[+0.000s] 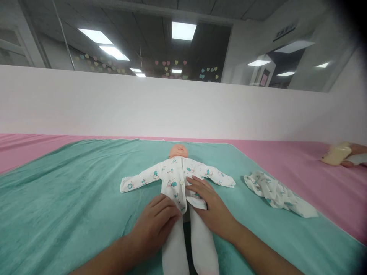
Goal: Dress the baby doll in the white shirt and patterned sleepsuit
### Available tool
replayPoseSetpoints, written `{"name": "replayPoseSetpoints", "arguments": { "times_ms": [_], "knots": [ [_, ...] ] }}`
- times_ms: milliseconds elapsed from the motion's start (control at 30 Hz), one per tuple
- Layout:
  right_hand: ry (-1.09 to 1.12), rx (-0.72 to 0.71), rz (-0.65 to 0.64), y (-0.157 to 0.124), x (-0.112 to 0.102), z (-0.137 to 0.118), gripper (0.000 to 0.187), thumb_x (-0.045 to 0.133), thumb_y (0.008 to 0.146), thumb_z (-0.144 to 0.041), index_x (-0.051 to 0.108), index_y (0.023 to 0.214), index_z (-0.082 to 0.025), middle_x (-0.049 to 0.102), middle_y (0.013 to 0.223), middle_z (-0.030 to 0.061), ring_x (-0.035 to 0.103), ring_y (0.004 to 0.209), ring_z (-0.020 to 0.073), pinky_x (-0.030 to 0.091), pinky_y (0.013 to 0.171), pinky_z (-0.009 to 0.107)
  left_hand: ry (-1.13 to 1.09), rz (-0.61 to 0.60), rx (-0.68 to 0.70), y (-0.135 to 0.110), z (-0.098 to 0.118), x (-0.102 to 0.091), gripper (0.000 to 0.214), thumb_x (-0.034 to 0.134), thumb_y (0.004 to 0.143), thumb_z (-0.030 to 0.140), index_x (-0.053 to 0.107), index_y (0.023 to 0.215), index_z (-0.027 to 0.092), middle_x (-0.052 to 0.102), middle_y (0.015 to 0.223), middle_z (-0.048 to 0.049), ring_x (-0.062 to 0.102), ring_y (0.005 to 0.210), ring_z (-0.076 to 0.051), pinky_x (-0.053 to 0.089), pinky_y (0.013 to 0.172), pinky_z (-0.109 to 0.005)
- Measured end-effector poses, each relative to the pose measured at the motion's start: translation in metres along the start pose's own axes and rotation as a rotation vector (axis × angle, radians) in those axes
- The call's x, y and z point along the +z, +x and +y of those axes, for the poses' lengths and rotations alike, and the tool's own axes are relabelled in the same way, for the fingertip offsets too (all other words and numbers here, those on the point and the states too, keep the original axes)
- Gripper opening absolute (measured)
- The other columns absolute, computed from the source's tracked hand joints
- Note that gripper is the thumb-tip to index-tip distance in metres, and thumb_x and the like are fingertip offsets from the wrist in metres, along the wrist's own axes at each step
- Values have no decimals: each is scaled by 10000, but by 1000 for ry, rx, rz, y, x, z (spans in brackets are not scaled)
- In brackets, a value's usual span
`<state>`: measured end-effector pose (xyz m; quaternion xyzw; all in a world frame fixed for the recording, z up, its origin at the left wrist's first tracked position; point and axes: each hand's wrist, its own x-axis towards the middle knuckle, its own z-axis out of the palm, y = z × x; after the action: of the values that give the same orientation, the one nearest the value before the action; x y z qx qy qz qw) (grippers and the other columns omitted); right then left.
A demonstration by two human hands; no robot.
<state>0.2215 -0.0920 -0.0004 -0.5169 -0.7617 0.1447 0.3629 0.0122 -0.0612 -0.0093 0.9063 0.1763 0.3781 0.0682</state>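
Note:
A baby doll [178, 150] lies on its back, head toward the wall, its arms spread in long sleeves. It wears a white baby shirt [171, 176] with a teal and pink print and a button at the front. White legs [204, 244] stretch toward me; whether trousers cover them I cannot tell. At the shirt's lower front edge, my left hand [156, 221] has its fingers curled and closed on the hem. My right hand [210, 202] rests over the other half of the front, fingers stretched out near the button.
A crumpled printed white cloth [276, 193] lies to the right on the teal blanket [86, 202]. Pink covering [295, 160] shows around the blanket. A pale yellow object [336, 153] with skin-coloured parts beside it is at the right edge. Behind runs a white wall [143, 105] below glass.

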Motion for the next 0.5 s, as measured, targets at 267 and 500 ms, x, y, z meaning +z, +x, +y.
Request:
{"name": "replayPoseSetpoints", "arguments": {
  "times_ms": [267, 500],
  "knots": [
    [611, 51, -113, 4, -39, 13, 456, 351, 864, -549, 526, 1202, -297, 440, 1346, 29, 344, 1276, 236, 281, 1057, 440, -140, 158, -643, 7, -36, -9, 219, 380, 889, 358, 534, 841, 209, 582, 881, -11, 518, 806, -153, 424, 718, -281],
    [492, 338, 249, 15, -20, 64, 383, 496, 797, -523, 594, 1014, -223, 621, 992, 53, 559, 956, 221, 435, 866, 392, -305, 80, -810, 11, -41, -6, 334, 409, 838, 488, 543, 973, 213, 612, 861, -18, 552, 790, -188, 446, 723, -317]
  ]
}}
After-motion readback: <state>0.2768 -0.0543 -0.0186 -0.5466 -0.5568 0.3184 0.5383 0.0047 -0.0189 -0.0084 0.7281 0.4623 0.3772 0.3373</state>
